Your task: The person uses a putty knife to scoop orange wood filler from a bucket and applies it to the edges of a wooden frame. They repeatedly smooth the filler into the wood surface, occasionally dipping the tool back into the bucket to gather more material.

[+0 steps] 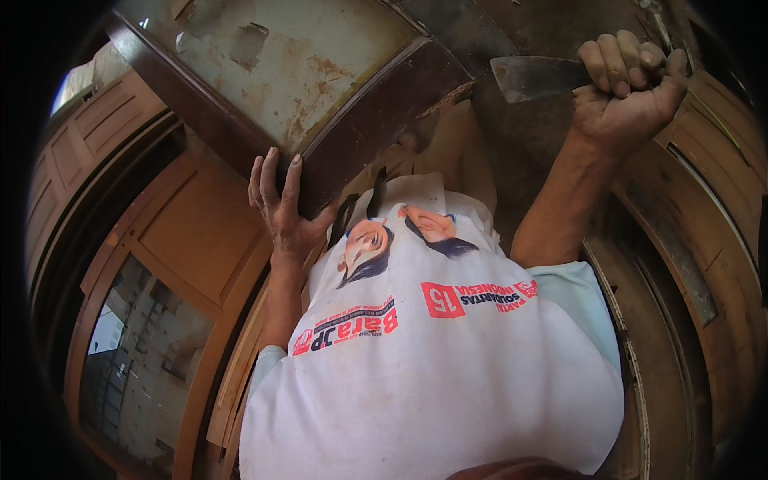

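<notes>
My right hand (628, 88) is raised at the upper right, its fingers wrapped round the handle of a putty knife (538, 78). The wide, stained metal blade points left, clear of the wood; the fist hides most of the handle. At left of centre, my left hand (282, 204) rests against the near corner of a dark brown wooden frame (376, 108), fingers stretched and spread, thumb apart. The frame surrounds a pale, worn panel (296, 68) with brown stains and a torn-looking patch. A rough, chipped strip shows along the frame's right end.
A brown wooden door or window frame with a glass pane (148, 360) leans at my left, beside a panelled wooden piece (88, 152). More long wooden boards (704, 216) stand close on my right. My white printed shirt (432, 376) fills the lower middle.
</notes>
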Tool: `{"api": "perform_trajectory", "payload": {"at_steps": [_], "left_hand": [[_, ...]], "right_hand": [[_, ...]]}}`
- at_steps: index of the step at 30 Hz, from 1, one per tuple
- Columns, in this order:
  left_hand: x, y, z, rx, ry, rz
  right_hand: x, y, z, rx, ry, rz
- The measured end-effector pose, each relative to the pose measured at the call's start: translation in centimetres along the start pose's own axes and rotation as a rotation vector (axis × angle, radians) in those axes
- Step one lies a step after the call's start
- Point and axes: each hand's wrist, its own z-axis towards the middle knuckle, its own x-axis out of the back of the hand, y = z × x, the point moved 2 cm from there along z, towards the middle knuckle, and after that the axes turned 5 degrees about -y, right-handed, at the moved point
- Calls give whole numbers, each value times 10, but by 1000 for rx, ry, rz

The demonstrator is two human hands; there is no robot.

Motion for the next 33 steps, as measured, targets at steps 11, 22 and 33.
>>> {"api": "perform_trajectory", "payload": {"at_steps": [11, 22, 33], "left_hand": [[0, 1, 3, 3, 4, 12], [-3, -1, 1, -10, 1, 39], [-2, -3, 4, 1, 13, 16]], "right_hand": [[1, 0, -1, 9, -8, -189], [-17, 60, -23, -120, 22, -269], [-20, 53, -29, -135, 59, -192]]}}
